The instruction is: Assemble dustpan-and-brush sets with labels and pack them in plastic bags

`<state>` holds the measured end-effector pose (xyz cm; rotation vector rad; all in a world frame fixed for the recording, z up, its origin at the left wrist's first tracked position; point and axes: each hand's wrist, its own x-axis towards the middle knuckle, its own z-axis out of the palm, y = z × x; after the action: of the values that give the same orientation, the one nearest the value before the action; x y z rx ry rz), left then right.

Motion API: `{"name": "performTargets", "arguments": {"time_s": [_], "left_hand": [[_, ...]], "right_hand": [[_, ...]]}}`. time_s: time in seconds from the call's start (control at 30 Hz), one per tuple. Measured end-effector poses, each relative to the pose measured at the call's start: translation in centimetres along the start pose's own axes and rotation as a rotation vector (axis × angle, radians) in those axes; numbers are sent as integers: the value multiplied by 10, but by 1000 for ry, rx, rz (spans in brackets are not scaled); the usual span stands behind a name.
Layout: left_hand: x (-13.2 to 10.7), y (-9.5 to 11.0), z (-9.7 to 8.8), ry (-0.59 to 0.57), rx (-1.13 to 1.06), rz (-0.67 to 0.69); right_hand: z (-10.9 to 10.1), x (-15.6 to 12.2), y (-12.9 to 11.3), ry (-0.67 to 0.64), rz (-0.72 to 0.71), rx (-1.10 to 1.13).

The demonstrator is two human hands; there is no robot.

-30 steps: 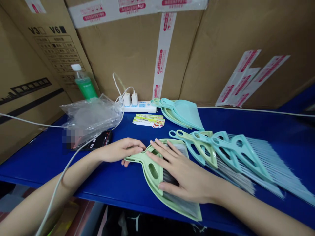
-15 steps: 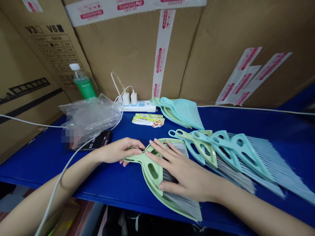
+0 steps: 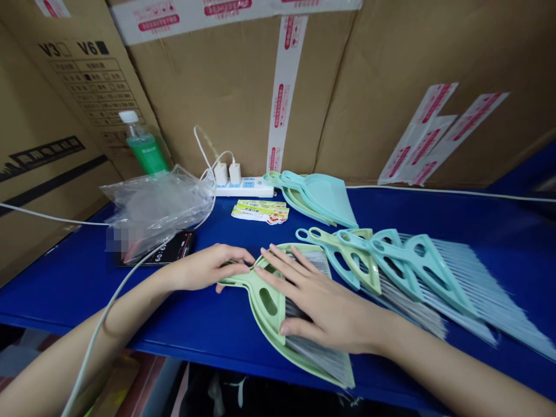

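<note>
A light green hand brush (image 3: 268,302) with grey bristles lies nested in a matching green dustpan (image 3: 280,354) near the table's front edge. At the handle end, my left hand (image 3: 204,267) is closed around the stacked handles, its thumb on top. My right hand (image 3: 324,304) rests flat across the brush head with its fingers stretched out and apart, covering part of the bristles. Just right of it lie several overlapping brushes, among them a green brush (image 3: 365,271) and a blue brush (image 3: 434,278).
Behind lie stacked dustpans, a blue dustpan (image 3: 328,197) on top. Paper labels (image 3: 259,212), a power strip (image 3: 256,188), a clear plastic bag (image 3: 160,200), a phone (image 3: 174,250) and a bottle (image 3: 147,152) stand leftward. A white cable (image 3: 104,324) crosses my left forearm. Cardboard boxes (image 3: 234,87) back the table.
The whole view has shifted very slightly. Both hands keep their places on the green brush and dustpan.
</note>
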<state>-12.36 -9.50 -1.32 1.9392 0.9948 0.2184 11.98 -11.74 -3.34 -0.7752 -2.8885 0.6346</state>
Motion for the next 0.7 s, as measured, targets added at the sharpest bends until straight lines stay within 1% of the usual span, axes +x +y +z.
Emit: {"name": "performTargets", "arguments": {"time_s": [0.1,0.3,0.53,0.63,0.7], "left_hand": [[0,0,0,-1,9,3],[1,-1,1,14,63,17],[0,0,0,18,117,26],[0,1,0,21,122,32],[0,2,-1,25,131,31]], "right_hand": [[0,0,0,19,-17,15],[2,3,2,13,-21,-62],[1,2,1,18,-25,-72],[0,1,-1,16,-8,-122],[-1,-1,-1,42,-9,-182]]}}
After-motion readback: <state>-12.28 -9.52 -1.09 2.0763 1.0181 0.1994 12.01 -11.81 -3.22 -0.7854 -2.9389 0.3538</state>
